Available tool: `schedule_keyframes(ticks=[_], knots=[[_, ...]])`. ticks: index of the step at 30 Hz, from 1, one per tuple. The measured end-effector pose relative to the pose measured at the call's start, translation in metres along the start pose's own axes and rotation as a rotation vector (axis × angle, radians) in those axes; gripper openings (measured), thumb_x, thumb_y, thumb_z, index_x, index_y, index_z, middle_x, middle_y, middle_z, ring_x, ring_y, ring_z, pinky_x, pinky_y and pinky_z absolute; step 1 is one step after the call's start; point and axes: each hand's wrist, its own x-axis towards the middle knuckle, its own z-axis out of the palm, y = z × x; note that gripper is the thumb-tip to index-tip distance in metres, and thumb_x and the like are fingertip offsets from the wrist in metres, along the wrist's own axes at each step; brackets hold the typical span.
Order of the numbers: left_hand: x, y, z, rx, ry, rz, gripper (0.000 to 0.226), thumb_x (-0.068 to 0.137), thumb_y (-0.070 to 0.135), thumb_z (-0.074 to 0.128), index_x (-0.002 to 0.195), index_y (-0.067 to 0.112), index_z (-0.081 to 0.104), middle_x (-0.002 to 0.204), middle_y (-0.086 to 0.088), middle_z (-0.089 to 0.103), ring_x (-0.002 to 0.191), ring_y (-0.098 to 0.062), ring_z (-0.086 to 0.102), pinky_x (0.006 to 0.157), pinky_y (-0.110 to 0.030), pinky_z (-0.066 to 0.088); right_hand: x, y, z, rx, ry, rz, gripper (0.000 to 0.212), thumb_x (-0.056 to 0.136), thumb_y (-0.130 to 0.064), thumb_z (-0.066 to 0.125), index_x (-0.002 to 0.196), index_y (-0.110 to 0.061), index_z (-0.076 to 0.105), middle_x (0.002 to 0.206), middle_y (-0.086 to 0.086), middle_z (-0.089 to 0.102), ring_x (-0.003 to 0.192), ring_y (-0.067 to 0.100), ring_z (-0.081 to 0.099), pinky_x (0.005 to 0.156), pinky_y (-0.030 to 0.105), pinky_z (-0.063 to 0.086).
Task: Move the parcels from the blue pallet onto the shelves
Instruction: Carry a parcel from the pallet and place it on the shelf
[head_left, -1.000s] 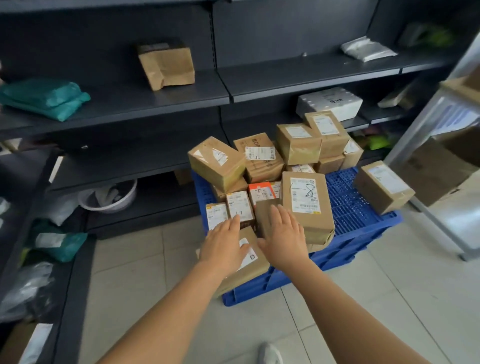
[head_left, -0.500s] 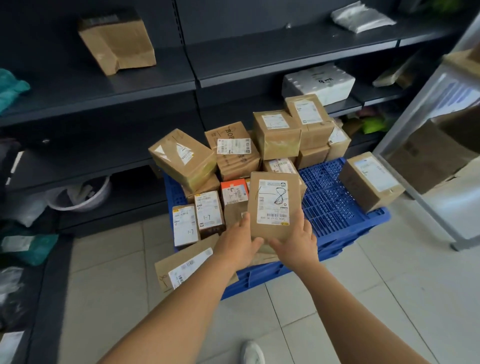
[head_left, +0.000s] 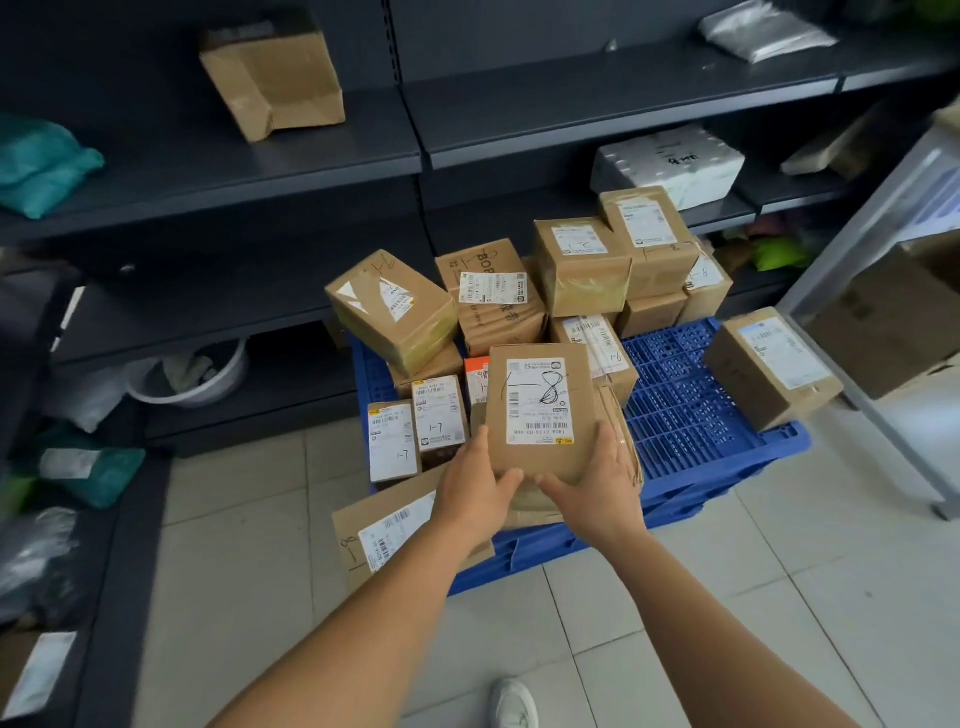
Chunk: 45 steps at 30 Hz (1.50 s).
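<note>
Keep the box (head_left: 540, 410) level as you lift it clear of the pile, and take its weight on your palms rather than your fingertips, since it looks stiff and light but the tape is smooth. You have it clamped between both hands: the left hand (head_left: 475, 486) wraps its near left corner, the right hand (head_left: 597, 483) its near right corner, thumbs nearly meeting under the near edge. The label faces up (marked by pen with a stroke and an 8), so read it before you choose a shelf (head_left: 311, 150). I judge the next move to be a straight raise, then a turn toward the shelves behind the pallet (head_left: 691, 415); watch the crumpled parcel just beneath, which could snag and slide off the pallet's near edge.

The box sits over the near left part of the pallet, above that crumpled parcel and just right of two small upright cartons. More parcels crowd the pallet's far edge and left side; one stands alone at its right corner. A flat parcel (head_left: 387, 525) leans off the near left corner, under your left forearm.
</note>
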Motion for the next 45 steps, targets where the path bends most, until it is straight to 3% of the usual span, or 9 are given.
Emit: schedule_keyframes(ticks=[8,14,20,25,31,42,45], knots=[[-0.013,0.016,-0.001,-0.024,0.009,0.097,0.07,0.092,0.03,0.061,0.15,0.02,0.024,0.14,0.0,0.049,0.125,-0.019,0.049,0.099,-0.034,0.045,-0.026,0.0,-0.026,0.056,0.062,0.052,0.1,0.078,-0.038,0.074,0.152,-0.02,0.008,0.145,0.0,0.036,0.127,0.02,0.042,0.097,0.039,0.046],[-0.015,0.065,0.025,-0.033,-0.039,0.195,0.072,0.092,0.03,0.061,0.151,0.021,0.022,0.143,0.0,0.046,0.126,-0.021,0.048,0.102,-0.036,0.045,-0.027,0.025,-0.072,0.145,0.145,0.1,0.096,0.08,-0.037,0.073,0.151,-0.024,0.01,0.139,-0.001,0.038,0.115,0.015,0.046,0.089,0.033,0.046],[0.002,0.122,0.076,-0.028,-0.043,0.216,0.071,0.091,0.031,0.061,0.151,0.02,0.024,0.143,-0.001,0.046,0.126,-0.02,0.048,0.102,-0.035,0.045,0.006,0.067,-0.13,0.197,0.149,0.121,0.094,0.078,-0.04,0.074,0.148,-0.028,0.013,0.137,-0.004,0.041,0.11,0.014,0.048,0.09,0.038,0.051],[0.026,0.173,0.13,-0.062,-0.036,0.15,0.067,0.092,0.026,0.061,0.149,0.02,0.028,0.137,0.002,0.051,0.12,-0.017,0.052,0.087,-0.023,0.043,0.052,0.113,-0.178,0.25,0.081,0.121,0.09,0.079,-0.036,0.075,0.146,-0.032,0.015,0.135,-0.006,0.044,0.114,0.015,0.05,0.092,0.04,0.052],[0.057,0.202,0.19,-0.067,-0.019,0.036,0.056,0.09,0.021,0.062,0.141,0.019,0.039,0.129,0.003,0.057,0.104,-0.011,0.056,0.083,-0.024,0.049,0.104,0.165,-0.21,0.245,-0.056,0.089,0.074,0.083,-0.03,0.071,0.14,-0.03,0.023,0.133,-0.008,0.044,0.112,0.012,0.049,0.085,0.029,0.05],[0.091,0.192,0.26,-0.08,0.021,-0.134,0.051,0.089,0.019,0.064,0.135,0.023,0.042,0.126,0.003,0.06,0.109,-0.018,0.059,0.093,-0.041,0.053,0.162,0.226,-0.194,0.221,-0.203,0.099,0.067,0.087,-0.019,0.066,0.139,-0.027,0.025,0.128,-0.008,0.042,0.106,0.01,0.045,0.073,0.023,0.047],[0.097,0.182,0.272,-0.071,0.028,-0.159,0.048,0.089,0.018,0.063,0.133,0.022,0.044,0.126,0.003,0.06,0.11,-0.019,0.059,0.094,-0.039,0.052,0.172,0.236,-0.181,0.202,-0.217,0.103,0.061,0.085,-0.016,0.067,0.132,-0.029,0.03,0.13,-0.006,0.046,0.106,0.013,0.05,0.08,0.028,0.05]])
